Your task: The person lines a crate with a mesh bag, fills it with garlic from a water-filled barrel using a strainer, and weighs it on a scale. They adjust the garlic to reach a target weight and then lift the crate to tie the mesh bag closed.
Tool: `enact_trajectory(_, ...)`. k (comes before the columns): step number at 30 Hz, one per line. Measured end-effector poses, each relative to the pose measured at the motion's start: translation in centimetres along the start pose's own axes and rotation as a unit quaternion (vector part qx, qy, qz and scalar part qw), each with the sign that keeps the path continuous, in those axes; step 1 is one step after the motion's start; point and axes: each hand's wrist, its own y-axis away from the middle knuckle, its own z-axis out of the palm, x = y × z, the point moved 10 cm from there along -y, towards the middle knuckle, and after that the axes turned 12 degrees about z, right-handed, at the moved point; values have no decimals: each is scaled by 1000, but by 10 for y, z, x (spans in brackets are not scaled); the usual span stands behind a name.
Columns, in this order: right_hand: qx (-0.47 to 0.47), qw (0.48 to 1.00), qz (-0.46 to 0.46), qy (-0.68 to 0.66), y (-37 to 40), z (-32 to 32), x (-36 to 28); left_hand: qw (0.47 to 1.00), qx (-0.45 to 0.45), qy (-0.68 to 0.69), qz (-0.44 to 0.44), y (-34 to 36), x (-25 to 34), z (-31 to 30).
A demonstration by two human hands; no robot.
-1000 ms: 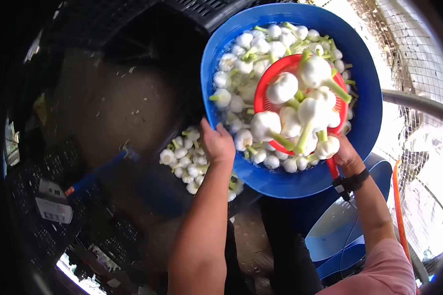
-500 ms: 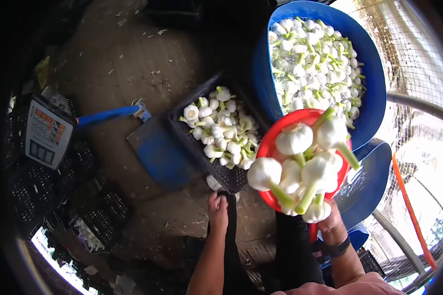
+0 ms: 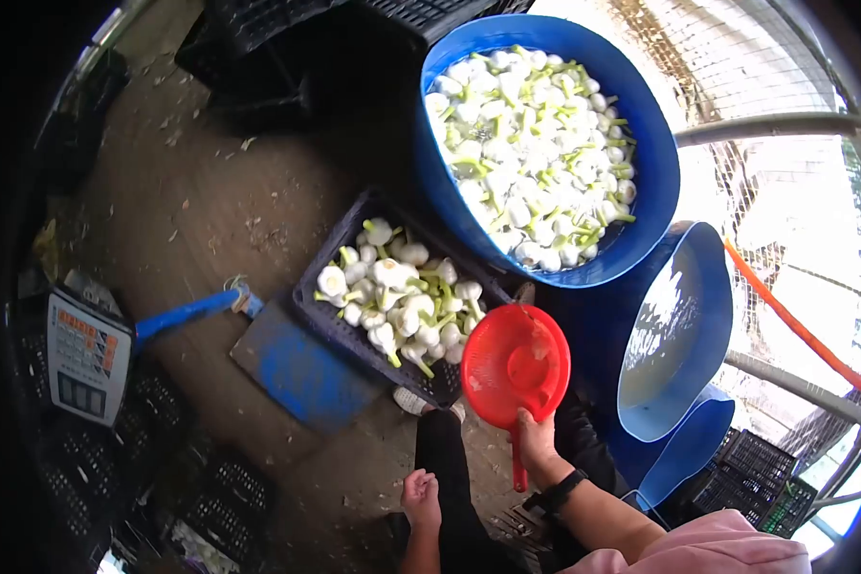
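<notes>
My right hand [image 3: 538, 442] grips the handle of a red plastic strainer [image 3: 493, 359], whose bowl holds no garlic now. The strainer hangs beside the near right corner of a black plastic crate [image 3: 308, 304]. Garlic bulbs [image 3: 407, 311] with trimmed green stems are heaped in that crate. My left hand [image 3: 420, 495] hovers by my knee, fingers loosely curled in, with nothing visible in them. Beyond the crate stands a big blue tub [image 3: 658, 172], where many more garlic bulbs [image 3: 536, 163] float in water.
The crate rests at the edge of a blue scale platform [image 3: 311, 368], whose display panel [image 3: 88, 359] is at left. Another blue tub [image 3: 717, 316] with murky water stands at right. Black crates [image 3: 746, 469] are stacked around, and an orange strap [image 3: 794, 335] crosses the mesh.
The garlic that filled the strainer has left it, and the heap in the crate looks fuller. My right hand and the strainer have moved left and down; the camera view has shifted.
</notes>
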Motion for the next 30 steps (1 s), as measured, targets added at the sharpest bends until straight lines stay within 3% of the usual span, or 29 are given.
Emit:
enact_trajectory(3, -116, 990, -52, -64, 20, 3, -65, 997, 1, 4, -71, -7, 6, 12)
enact_trajectory(5, -154, 984, -84, 0, 34, -4, -135, 992, -10, -8, -127, -25, 28, 40)
enact_trajectory(8, -134, 965, -219, 59, -5, -30, -246, 994, -39, 93, 43, -98, 117, 115)
enact_trajectory(9, -56, 954, -277, 99, -22, -40, -285, 995, -41, 18, 93, -128, 146, 136)
enact_trajectory(10, 14, 929, -324, 176, -36, -45, -319, 987, -42, -57, 142, -160, 175, 160)
enact_trajectory(11, 45, 908, -342, 236, -34, -36, -352, 980, -51, 108, 160, -177, 224, 193)
enact_trajectory(13, 165, 720, -579, 344, -75, -28, -392, 982, -31, 69, 172, -228, 268, 234)
enact_trajectory(16, 184, 797, -342, 463, -142, -1, -402, 961, 111, -159, 198, -279, 298, 266)
enact_trajectory(17, 145, 814, -314, 467, -157, 12, -397, 954, 136, -166, 209, -283, 297, 271)
enact_trajectory(18, 160, 792, -355, 471, -180, 20, -395, 946, 159, -175, 220, -283, 303, 274)
enact_trajectory(21, 104, 793, -337, 496, -225, 54, -394, 959, 177, -84, 204, -282, 295, 275)
enact_trajectory(24, -89, 882, -187, 423, -248, 93, -374, 950, 182, -110, 231, -282, 298, 277)
enact_trajectory(26, -139, 909, -157, 359, -277, 117, -358, 946, 188, -125, 232, -277, 311, 280)
enact_trajectory(28, -250, 924, -84, 275, -293, 145, -331, 948, 176, -134, 231, -274, 311, 279)
enact_trajectory(30, -271, 932, 8, 242, -298, 152, -313, 949, 166, -127, 234, -278, 307, 278)
